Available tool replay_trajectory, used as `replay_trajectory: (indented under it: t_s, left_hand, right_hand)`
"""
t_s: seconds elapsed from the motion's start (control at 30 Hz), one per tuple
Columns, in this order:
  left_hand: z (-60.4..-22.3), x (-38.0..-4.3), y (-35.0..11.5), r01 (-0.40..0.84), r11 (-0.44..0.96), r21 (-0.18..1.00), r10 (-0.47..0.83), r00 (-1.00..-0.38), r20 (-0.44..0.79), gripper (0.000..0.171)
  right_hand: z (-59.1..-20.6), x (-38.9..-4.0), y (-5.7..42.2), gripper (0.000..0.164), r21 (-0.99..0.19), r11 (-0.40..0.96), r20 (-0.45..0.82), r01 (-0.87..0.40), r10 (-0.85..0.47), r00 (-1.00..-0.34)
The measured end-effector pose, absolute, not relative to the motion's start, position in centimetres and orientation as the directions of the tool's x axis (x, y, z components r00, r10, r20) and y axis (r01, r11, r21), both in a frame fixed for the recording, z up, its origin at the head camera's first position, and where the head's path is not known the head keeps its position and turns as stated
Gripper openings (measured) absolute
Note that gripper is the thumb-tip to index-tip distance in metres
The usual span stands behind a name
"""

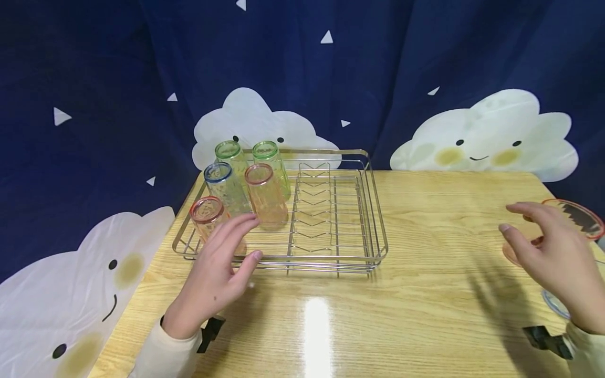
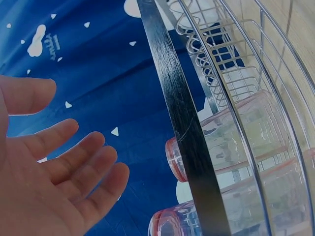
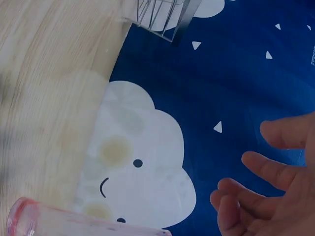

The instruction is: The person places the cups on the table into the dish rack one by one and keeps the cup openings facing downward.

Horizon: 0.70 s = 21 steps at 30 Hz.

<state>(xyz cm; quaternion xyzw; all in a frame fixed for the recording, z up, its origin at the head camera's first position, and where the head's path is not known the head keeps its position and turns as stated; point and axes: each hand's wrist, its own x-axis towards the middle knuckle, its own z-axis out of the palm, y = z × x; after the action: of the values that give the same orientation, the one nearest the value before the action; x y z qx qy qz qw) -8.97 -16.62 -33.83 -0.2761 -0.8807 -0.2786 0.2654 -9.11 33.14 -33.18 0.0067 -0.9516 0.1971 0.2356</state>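
Observation:
My left hand [image 1: 215, 270] hovers over the front left edge of a metal wire dish rack [image 1: 302, 258], thumb apart from the fingers and nothing held. Just behind it a red-rimmed glass [image 1: 208, 212] stands upside down in the rack, partly covered by the fingers. Farther in stand a blue-rimmed glass [image 1: 227, 186], a pink glass [image 1: 268, 199] and two green glasses [image 1: 230, 152] [image 1: 271, 163], all bottoms up. At the right my right hand [image 1: 557, 252] hangs above the table with loosely bent fingers and an empty palm. An orange-tinted glass [image 1: 511, 254] shows partly behind it.
A large red-rimmed clear piece [image 1: 579, 215] lies beyond the right hand, and a blue-rimmed one [image 1: 555, 303] shows below it. The rack's middle carries a row of V-shaped wire dividers [image 1: 314, 215]. A dark blue curtain [image 1: 364, 79] with clouds hangs behind the wooden table [image 1: 425, 294].

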Motion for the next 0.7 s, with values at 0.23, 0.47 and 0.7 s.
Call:
replay_trajectory:
  t_s: [0.23,0.47,0.7]
  left_hand:
    - [-33.9,-8.9,-16.7,0.632,0.696,0.342,0.337,-0.707,0.621,0.053]
    - [-34.0,-8.9,-16.5,0.639,0.688,0.345,0.342,-0.704,0.622,0.053]
    - [-34.0,-8.9,-16.5,0.644,0.687,0.338,0.342,-0.697,0.631,0.053]
  right_hand:
    - [-33.8,-9.6,33.7,0.041,-0.328,0.943,0.456,-0.054,0.108,-0.883]
    - [-34.9,-10.0,34.6,0.041,-0.321,0.946,0.472,-0.043,0.12,-0.874]
    - [-34.9,-10.3,35.5,0.042,-0.161,0.987,0.671,-0.026,0.091,-0.736]
